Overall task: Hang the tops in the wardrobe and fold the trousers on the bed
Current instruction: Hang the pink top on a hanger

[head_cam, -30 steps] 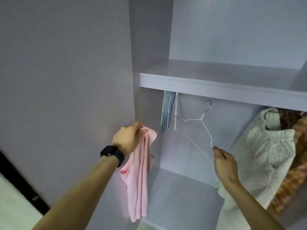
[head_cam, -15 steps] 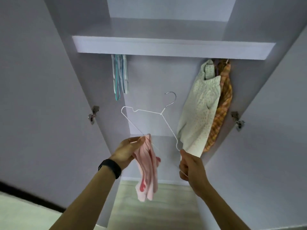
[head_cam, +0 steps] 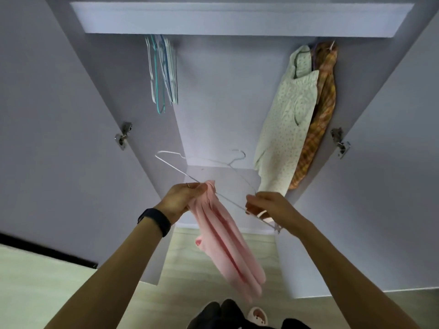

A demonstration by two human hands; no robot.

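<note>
A: Hanger first, in the head view, what has changed with it?

B: The thin white wire hanger (head_cam: 209,176) was held up near the rail a second ago, with only the right hand (head_cam: 266,206) on its lower corner. It has come down and tipped nearly flat, in front of the open lilac wardrobe (head_cam: 71,115). The left hand (head_cam: 183,198), which held the soft pink top (head_cam: 225,236) off to the side, has come in so that top and hanger meet.

A: Meaning for the task?

B: I judge the threading of the top onto the hanger is just starting; nothing is hung yet.

A: Fingers?

B: Left fingers are pinched together on the bunched neck of the top, right at the wire. Right fingers are closed on the wire near its right corner.

A: How do the things lie?

B: The hanger's long axis runs from upper left to lower right, its hook pointing away towards the wardrobe's back. The top hangs from the left hand, long axis slanting down and right, hem lowest, above the pale wood floor (head_cam: 185,257). A cream dotted garment (head_cam: 285,129) already hangs at the right, spare hangers (head_cam: 161,72) at the left
</note>
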